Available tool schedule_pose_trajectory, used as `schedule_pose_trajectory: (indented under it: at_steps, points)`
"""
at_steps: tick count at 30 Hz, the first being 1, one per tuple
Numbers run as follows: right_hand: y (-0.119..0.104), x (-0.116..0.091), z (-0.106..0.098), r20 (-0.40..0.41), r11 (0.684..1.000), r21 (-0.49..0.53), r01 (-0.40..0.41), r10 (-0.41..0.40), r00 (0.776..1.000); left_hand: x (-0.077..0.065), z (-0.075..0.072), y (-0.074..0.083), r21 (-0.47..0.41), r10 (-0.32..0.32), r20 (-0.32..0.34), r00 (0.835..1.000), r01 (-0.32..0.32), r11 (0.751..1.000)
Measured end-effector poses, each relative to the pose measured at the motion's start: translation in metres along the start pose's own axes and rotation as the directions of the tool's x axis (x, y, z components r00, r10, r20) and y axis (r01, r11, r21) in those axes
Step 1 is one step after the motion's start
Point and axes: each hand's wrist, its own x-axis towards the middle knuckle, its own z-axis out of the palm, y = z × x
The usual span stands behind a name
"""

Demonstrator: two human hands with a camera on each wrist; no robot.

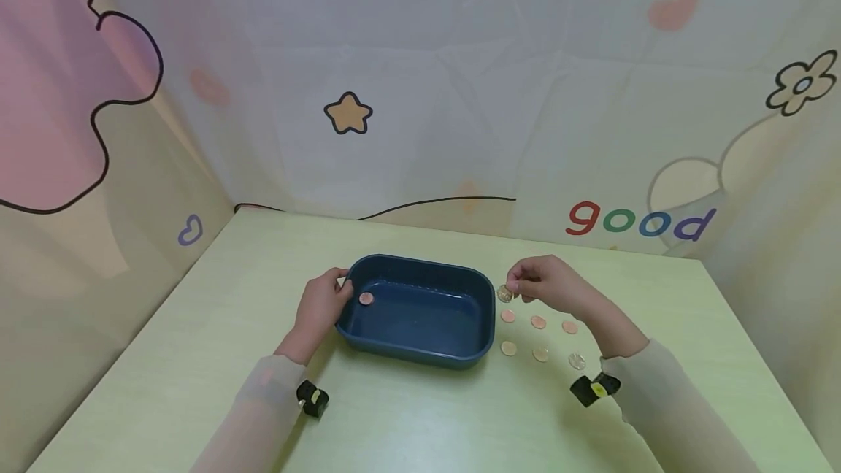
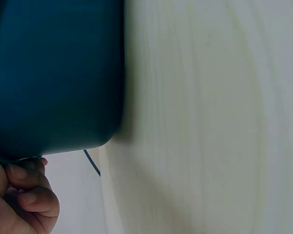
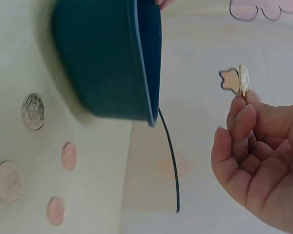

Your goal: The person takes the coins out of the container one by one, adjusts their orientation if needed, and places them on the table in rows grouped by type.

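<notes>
A dark blue rectangular basin (image 1: 420,355) stands on the table, with one copper-coloured coin (image 1: 366,298) inside near its left end. My left hand (image 1: 322,305) grips the left rim, thumb on the inner side; in the left wrist view its curled fingers (image 2: 41,202) show under the basin's end wall. Just off the right rim, my right hand (image 1: 548,283) pinches a gold-coloured coin (image 3: 243,79) between thumb and fingertips, raised above the table. Below that hand several coins lie flat in two rows, among them a copper one (image 1: 538,322), a gold one (image 1: 540,354) and a silver one (image 1: 577,361).
The pale wood-grain table (image 1: 420,429) is bounded at the back and sides by a printed cloth (image 1: 420,166) with a star and the word "good". Small black devices with straps sit on the left wrist (image 1: 312,398) and right wrist (image 1: 594,389).
</notes>
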Motion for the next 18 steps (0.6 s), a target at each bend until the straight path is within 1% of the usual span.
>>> schedule_pose_trajectory:
  at_steps: [4, 12, 18]
  points:
    - [0.018, -0.016, -0.002, -0.038, 1.000, 0.002, -0.026, 0.026, 0.999, 0.000, 0.001, 0.001, -0.002, -0.007, 0.002, 1.000, 0.007, 1.000]
    - [0.058, -0.044, 0.001, -0.079, 0.990, 0.034, -0.136, 0.138, 0.987, -0.001, 0.002, 0.001, -0.009, -0.021, 0.006, 1.000, 0.021, 1.000]
    - [0.084, -0.062, -0.002, -0.114, 0.981, 0.004, -0.193, 0.192, 0.975, -0.002, 0.001, 0.002, -0.002, -0.015, 0.001, 1.000, 0.015, 1.000]
